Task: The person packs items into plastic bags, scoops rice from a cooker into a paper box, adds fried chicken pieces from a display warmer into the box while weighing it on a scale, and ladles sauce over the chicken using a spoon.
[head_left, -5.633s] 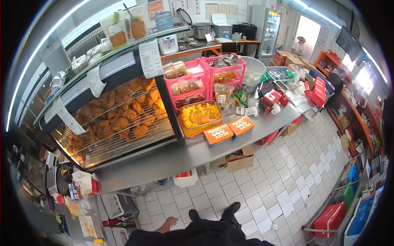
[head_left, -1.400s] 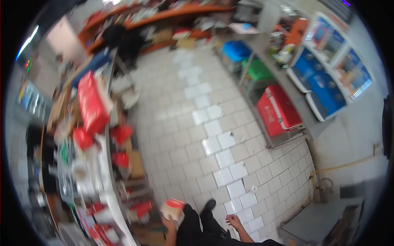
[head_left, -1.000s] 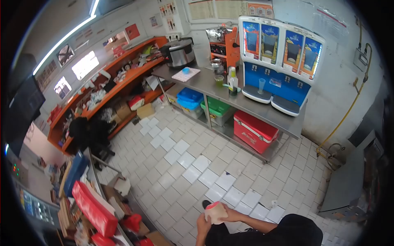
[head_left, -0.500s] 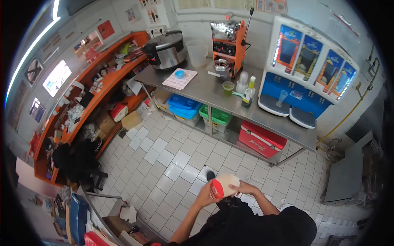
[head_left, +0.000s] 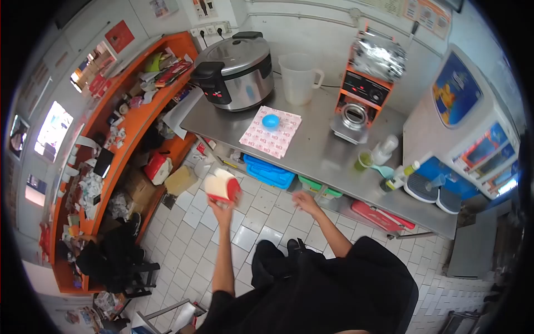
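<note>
My left hand [head_left: 222, 207] grips a red and cream paper food box [head_left: 221, 186] from below, held over the floor in front of the counter. The box is slightly smeared by motion. My right hand [head_left: 307, 202] is apart from it, near the counter's front edge, with nothing in its loosely bent, parted fingers. Beyond the hands on the counter lies a stack of pink patterned wrapping paper [head_left: 271, 139] with a small blue bowl [head_left: 271, 122] on top.
The steel counter [head_left: 317, 150] carries a large rice cooker [head_left: 239, 72], a plastic jug [head_left: 299, 80], an orange sealing machine [head_left: 364, 89], bottles and a drink dispenser [head_left: 453, 111]. Blue bins [head_left: 270, 171] sit below. Cluttered orange shelves [head_left: 119, 150] run along the left.
My right hand has let go of the box and moved away from it. My left hand has carried the box forward and left. The view has come nearer the counter.
</note>
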`<state>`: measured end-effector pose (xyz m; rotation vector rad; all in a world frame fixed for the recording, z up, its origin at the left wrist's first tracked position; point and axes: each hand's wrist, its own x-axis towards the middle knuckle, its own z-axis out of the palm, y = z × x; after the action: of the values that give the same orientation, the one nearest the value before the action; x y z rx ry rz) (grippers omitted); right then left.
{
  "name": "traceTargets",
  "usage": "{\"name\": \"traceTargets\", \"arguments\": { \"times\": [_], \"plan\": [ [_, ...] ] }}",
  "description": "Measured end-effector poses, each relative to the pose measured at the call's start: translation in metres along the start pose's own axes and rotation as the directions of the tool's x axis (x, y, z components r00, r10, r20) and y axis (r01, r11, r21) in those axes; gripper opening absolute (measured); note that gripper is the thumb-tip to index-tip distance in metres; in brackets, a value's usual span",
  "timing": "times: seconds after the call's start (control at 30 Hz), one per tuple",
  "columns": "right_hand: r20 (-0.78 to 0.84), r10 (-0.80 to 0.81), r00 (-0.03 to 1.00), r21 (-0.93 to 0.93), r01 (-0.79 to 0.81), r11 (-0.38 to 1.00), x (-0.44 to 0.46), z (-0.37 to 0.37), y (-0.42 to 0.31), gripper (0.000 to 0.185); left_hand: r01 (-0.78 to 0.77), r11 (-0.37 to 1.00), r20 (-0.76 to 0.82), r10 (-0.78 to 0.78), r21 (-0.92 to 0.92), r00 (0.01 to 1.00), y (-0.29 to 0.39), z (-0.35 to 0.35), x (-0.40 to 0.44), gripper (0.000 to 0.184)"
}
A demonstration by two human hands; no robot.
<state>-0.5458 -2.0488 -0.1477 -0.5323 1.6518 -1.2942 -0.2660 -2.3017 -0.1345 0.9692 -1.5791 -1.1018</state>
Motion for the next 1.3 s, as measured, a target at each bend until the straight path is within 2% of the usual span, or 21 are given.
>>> {"name": "traceTargets", "arguments": {
  "times": [0.1,0.17,0.27,0.37,0.4,0.5,0.53,0.6,0.63,0.67,0.7,0.77,0.8,0.9,0.97,1.03,1.07,1.17,1.2,1.27,1.3],
  "plan": [
    [-0.116,-0.271,0.956,-0.206,0.244,0.948,0.133,0.029,-0.049,0.039,-0.102,0.985,-0.088,0.090,-0.140,0.992,-0.029,0.008,0.166,0.092],
    [-0.316,-0.408,0.857,-0.385,0.277,0.880,0.205,0.039,-0.086,0.047,-0.167,0.985,-0.093,0.163,-0.033,0.982,-0.081,0.013,0.277,0.093],
    [-0.572,-0.480,0.666,-0.478,0.205,0.854,0.279,0.044,-0.141,0.059,-0.101,0.994,-0.076,0.098,-0.039,0.992,-0.073,0.042,0.393,0.094],
    [-0.678,-0.519,0.521,-0.563,0.085,0.822,0.348,0.039,-0.158,0.070,-0.076,0.959,0.066,0.098,-0.274,0.993,-0.115,0.068,0.484,0.100],
    [-0.726,-0.393,0.564,-0.489,-0.021,0.872,0.359,0.038,-0.165,0.077,-0.118,0.980,0.071,0.131,-0.162,0.989,-0.129,0.077,0.502,0.105],
    [-0.783,-0.223,0.581,-0.423,-0.235,0.875,0.384,0.035,-0.164,0.078,-0.063,0.961,0.210,0.123,-0.270,0.970,-0.135,0.089,0.525,0.112],
    [-0.791,-0.231,0.566,-0.447,-0.277,0.851,0.386,0.037,-0.161,0.075,-0.114,0.984,0.235,0.144,-0.137,0.961,-0.133,0.083,0.527,0.112],
    [-0.752,-0.306,0.583,-0.508,-0.218,0.833,0.396,0.019,-0.114,0.071,-0.237,0.964,0.294,0.193,0.121,0.936,-0.118,0.066,0.530,0.112],
    [-0.732,-0.348,0.586,-0.539,-0.185,0.822,0.400,0.018,-0.100,0.069,-0.315,0.945,0.238,0.286,0.090,0.928,-0.101,0.057,0.532,0.113],
    [-0.798,-0.392,0.459,-0.519,-0.191,0.833,0.398,0.029,-0.098,0.054,-0.393,0.918,0.179,0.377,0.059,0.909,-0.078,0.047,0.534,0.114],
    [-0.875,-0.246,0.418,-0.337,-0.158,0.928,0.393,0.043,-0.110,0.049,-0.466,0.884,0.112,0.461,0.029,0.881,-0.054,0.042,0.545,0.114],
    [-0.928,0.065,0.367,0.042,-0.068,0.997,0.374,0.075,-0.142,0.039,-0.683,0.728,0.272,0.645,0.064,0.714,-0.004,0.043,0.577,0.108],
    [-0.933,0.009,0.359,0.013,0.009,1.000,0.373,0.085,-0.133,0.031,-0.774,0.629,0.347,0.712,0.071,0.610,0.017,0.047,0.592,0.105],
    [-0.846,0.297,0.443,0.392,0.140,0.909,0.359,0.141,-0.202,0.037,-0.900,0.383,0.512,0.827,-0.207,0.234,0.069,0.092,0.638,0.076],
    [-0.796,0.275,0.539,0.422,0.171,0.890,0.354,0.168,-0.234,0.054,-0.914,0.193,0.538,0.843,-0.356,-0.031,0.091,0.122,0.663,0.054],
    [-0.726,0.238,0.645,0.564,0.361,0.742,0.359,0.180,-0.238,0.064,-0.890,0.057,0.463,0.868,-0.453,-0.180,0.084,0.142,0.685,0.045],
    [-0.716,0.236,0.657,0.599,0.406,0.690,0.355,0.190,-0.259,0.056,-0.868,-0.013,0.418,0.872,-0.496,-0.252,0.083,0.148,0.693,0.041],
    [-0.734,0.129,0.667,0.563,0.490,0.666,0.351,0.198,-0.266,0.052,-0.842,-0.086,0.455,0.810,-0.532,-0.371,0.099,0.150,0.701,0.042],
    [-0.773,0.166,0.613,0.533,0.484,0.694,0.351,0.201,-0.271,0.041,-0.833,-0.107,0.462,0.791,-0.542,-0.402,0.103,0.150,0.703,0.041],
    [-0.723,-0.068,0.687,0.190,0.292,0.937,0.348,0.203,-0.293,0.029,-0.809,-0.048,0.460,0.803,-0.586,-0.380,0.109,0.153,0.704,0.039],
    [-0.656,-0.156,0.739,-0.010,0.198,0.980,0.347,0.208,-0.306,0.023,-0.793,-0.015,0.464,0.804,-0.609,-0.372,0.110,0.153,0.705,0.039]
  ]
}}
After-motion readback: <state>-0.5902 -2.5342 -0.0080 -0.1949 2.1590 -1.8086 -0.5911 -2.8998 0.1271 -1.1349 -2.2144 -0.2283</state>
